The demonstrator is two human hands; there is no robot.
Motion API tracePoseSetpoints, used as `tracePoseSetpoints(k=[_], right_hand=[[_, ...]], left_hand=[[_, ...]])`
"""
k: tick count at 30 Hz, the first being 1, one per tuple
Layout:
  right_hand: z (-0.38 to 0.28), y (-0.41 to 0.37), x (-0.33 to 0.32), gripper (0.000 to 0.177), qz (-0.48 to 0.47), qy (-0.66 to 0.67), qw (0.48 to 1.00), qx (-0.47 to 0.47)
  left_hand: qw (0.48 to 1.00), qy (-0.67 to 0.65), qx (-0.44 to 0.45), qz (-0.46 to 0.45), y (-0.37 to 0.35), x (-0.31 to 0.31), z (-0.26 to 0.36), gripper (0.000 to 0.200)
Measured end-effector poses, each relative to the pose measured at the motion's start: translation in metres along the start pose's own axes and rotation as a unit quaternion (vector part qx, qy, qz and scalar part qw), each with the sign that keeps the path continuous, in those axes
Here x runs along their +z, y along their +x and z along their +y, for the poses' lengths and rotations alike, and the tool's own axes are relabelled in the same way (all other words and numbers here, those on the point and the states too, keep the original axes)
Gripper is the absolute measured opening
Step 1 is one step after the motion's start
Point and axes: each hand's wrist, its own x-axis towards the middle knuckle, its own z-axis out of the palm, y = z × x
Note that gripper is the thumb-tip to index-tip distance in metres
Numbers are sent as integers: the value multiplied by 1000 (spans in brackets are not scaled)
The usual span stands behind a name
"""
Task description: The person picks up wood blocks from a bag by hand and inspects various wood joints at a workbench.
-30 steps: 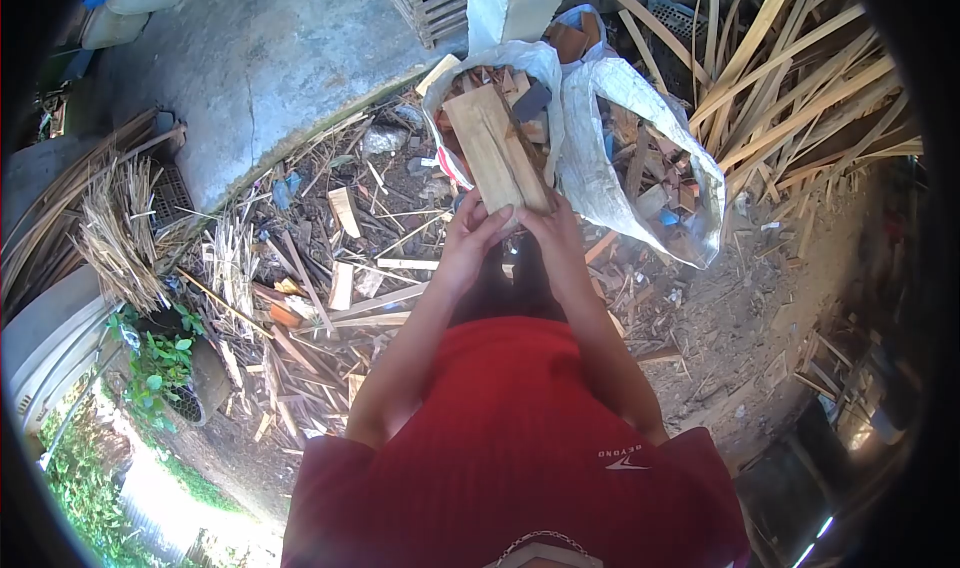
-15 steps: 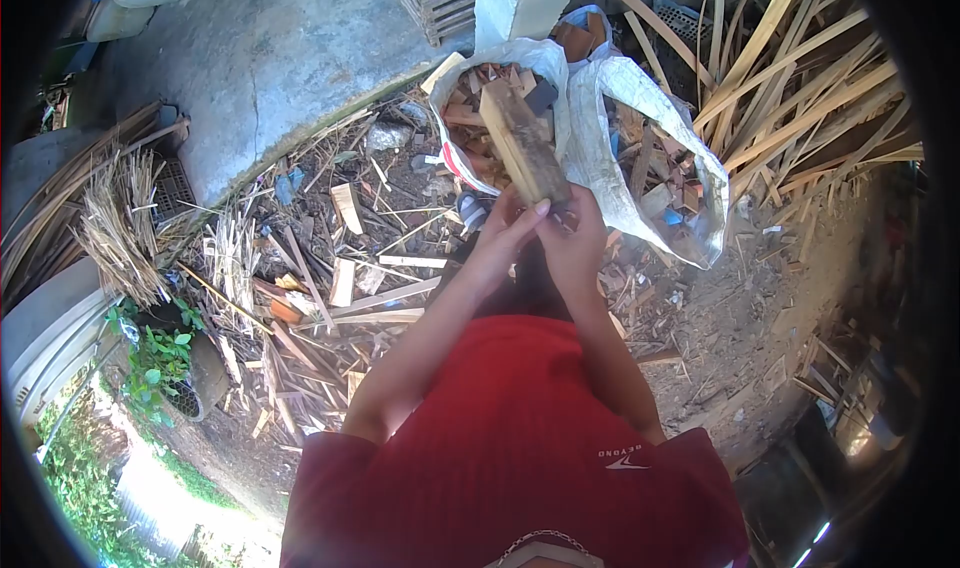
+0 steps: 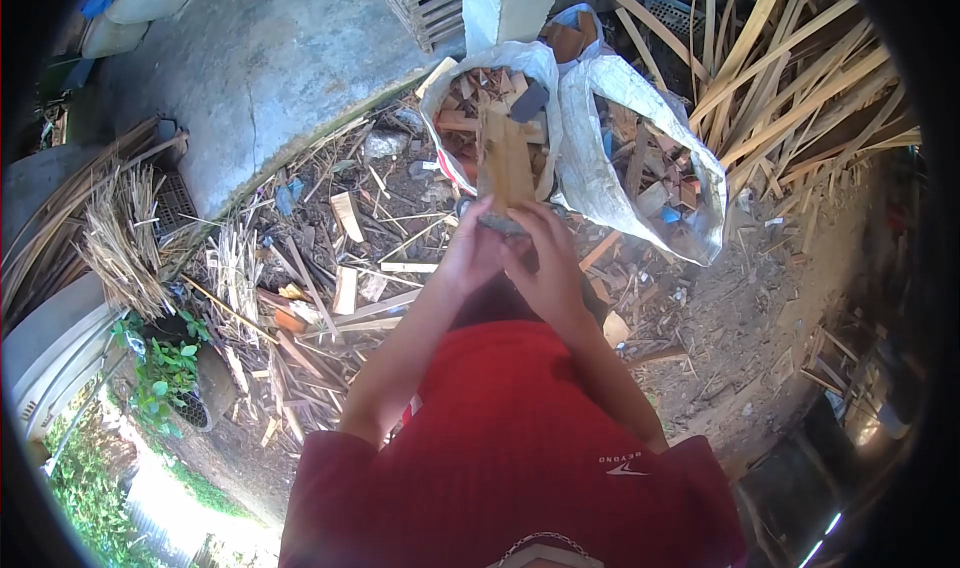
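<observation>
A rough block of wood (image 3: 507,163) points away from me, held at its near end between both hands. My left hand (image 3: 475,245) is closed on its left corner, thumb along the edge. On the right corner, my right hand (image 3: 543,258) grips with bent fingers; some fingertips are hidden beneath the wood. Behind the block stands a white sack (image 3: 432,118) of wood scraps, which the block partly covers. A second white sack (image 3: 585,183) with more offcuts leans open just to the right.
Loose offcuts (image 3: 346,288) and sticks litter the dirt on the left. Long wooden strips (image 3: 760,98) lie heaped at upper right. A concrete slab (image 3: 270,68) and a pillar (image 3: 510,8) border the far side. A bundle of thin sticks (image 3: 125,233) sits far left.
The wood block has turned in my hands, so a broader, paler face now shows. Both hands have shifted slightly down and left, and my right fingers have moved onto the block's near edge.
</observation>
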Motion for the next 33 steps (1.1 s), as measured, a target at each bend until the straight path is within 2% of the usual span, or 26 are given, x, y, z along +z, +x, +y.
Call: tracePoseSetpoints(k=[3, 6, 9, 12, 14, 16, 17, 18, 19, 20, 22, 26, 28, 29, 30, 32, 33], right_hand=[[17, -7, 4, 51, -10, 53, 997, 50], [29, -12, 3, 48, -33, 80, 993, 81], [45, 6, -9, 50, -61, 131, 970, 193], [64, 52, -31, 69, 10, 102, 969, 226], [43, 80, -46, 73, 83, 78, 973, 198], [46, 84, -27, 75, 103, 27, 980, 167], [47, 78, -6, 77, 93, 72, 980, 160], [42, 68, 9, 78, -7, 82, 981, 177], [61, 49, 42, 77, -111, 150, 970, 154], [52, 39, 55, 75, -165, 117, 965, 168], [56, 39, 56, 74, -196, 150, 955, 162], [52, 52, 47, 74, -75, 107, 978, 164], [50, 56, 49, 74, -28, 84, 986, 143], [60, 48, 60, 73, -134, 117, 976, 128], [59, 44, 59, 73, -163, 108, 973, 125], [56, 40, 59, 73, -220, 91, 964, 116], [55, 45, 54, 73, -209, 100, 962, 144]], left_hand=[[996, 85, -36, -3, 7, -26, -4, 62], [997, 14, -61, 33, 1, -26, -14, 61], [996, -16, -66, 50, 2, -22, -14, 61], [996, -22, -74, 39, 9, -31, -10, 64], [997, -19, -68, 30, 16, -31, -1, 66], [998, -14, -54, 26, 19, -24, 8, 66], [999, -3, -41, 32, 20, -17, 10, 67], [999, 8, -28, 37, 19, -4, 12, 68], [999, 18, -14, 42, 20, 4, 15, 68], [997, 59, -21, 51, 19, 2, 19, 68], [987, 139, -34, 77, 10, -12, 29, 69], [996, 51, -69, 9, 10, -53, 35, 70], [995, 42, -46, 75, 2, -20, 36, 69], [994, 23, -43, 99, -2, 1, 37, 69], [991, 2, -41, 124, -6, 10, 36, 69], [993, 17, -50, 110, -7, 1, 34, 69], [993, 26, -51, 101, -5, -6, 36, 69]])
